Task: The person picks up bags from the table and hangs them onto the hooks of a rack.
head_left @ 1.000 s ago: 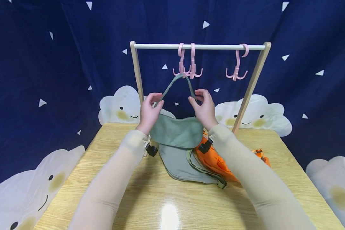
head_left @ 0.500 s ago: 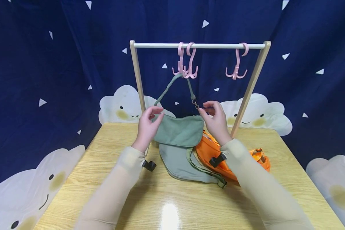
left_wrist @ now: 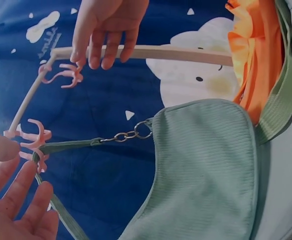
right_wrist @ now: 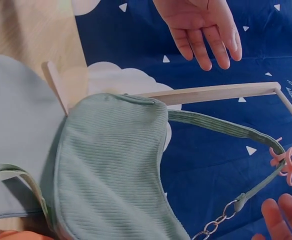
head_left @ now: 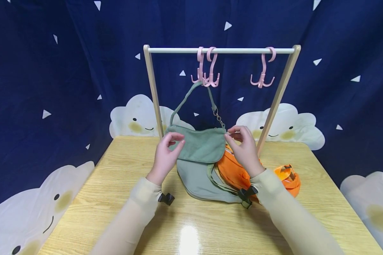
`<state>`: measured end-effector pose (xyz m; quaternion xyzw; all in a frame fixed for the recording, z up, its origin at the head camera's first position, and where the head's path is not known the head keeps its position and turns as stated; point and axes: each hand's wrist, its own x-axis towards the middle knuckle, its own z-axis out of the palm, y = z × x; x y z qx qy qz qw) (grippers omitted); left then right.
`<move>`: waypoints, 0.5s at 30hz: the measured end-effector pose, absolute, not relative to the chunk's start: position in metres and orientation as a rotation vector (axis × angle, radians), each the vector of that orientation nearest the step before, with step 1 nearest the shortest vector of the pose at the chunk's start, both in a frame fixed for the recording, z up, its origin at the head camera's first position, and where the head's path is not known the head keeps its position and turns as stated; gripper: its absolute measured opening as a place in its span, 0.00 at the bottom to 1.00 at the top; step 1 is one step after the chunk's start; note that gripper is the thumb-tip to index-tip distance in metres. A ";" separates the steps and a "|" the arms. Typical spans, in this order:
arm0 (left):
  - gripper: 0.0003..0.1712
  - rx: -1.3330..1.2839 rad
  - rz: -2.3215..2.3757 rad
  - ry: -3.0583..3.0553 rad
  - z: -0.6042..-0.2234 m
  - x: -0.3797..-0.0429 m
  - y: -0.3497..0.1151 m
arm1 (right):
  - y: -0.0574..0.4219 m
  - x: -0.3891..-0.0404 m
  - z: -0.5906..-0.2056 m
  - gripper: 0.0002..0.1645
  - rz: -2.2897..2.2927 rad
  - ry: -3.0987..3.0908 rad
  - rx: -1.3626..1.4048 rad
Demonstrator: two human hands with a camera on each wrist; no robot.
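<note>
Both hands have dropped lower since half a second ago, from strap height to the level of the bag's body, while the green bag (head_left: 199, 145) hangs in much the same place; its strap (head_left: 182, 102) loops up over one of two pink hooks (head_left: 211, 76) set close together, just left of the middle of the white rail (head_left: 175, 50); a metal chain (head_left: 218, 117) joins the strap to the bag's right upper corner.

Left hand (head_left: 167, 152) and right hand (head_left: 244, 147) stand well apart, one before the bag's left end, the other just beside its right edge; each has its thumb parted from relaxed, bent fingers and grips nothing; whether the right fingertips brush the bag I cannot tell.

Below the green bag a grey bag (head_left: 198, 182) lies on the wooden table (head_left: 115, 184), partly overlapped by it; to the right is an orange bag (head_left: 233, 171), partly behind the right hand and sleeve; farther right lies a bunched orange piece (head_left: 288, 180); a third pink hook (head_left: 262, 76) hangs near the rail's right end; on the far side, a dark blue curtain (head_left: 83, 53) carries white triangles and smiling clouds.
</note>
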<state>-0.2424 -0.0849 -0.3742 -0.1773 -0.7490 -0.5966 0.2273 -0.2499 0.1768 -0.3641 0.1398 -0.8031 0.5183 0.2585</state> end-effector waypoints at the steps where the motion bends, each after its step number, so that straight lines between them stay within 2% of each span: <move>1: 0.09 -0.493 -1.637 -2.067 -0.376 -0.241 -0.085 | 0.177 -0.249 -0.366 0.12 1.404 -2.171 0.389; 15: 0.08 -0.549 -1.551 -2.148 -0.401 -0.230 -0.082 | 0.180 -0.228 -0.400 0.09 1.180 -2.366 0.554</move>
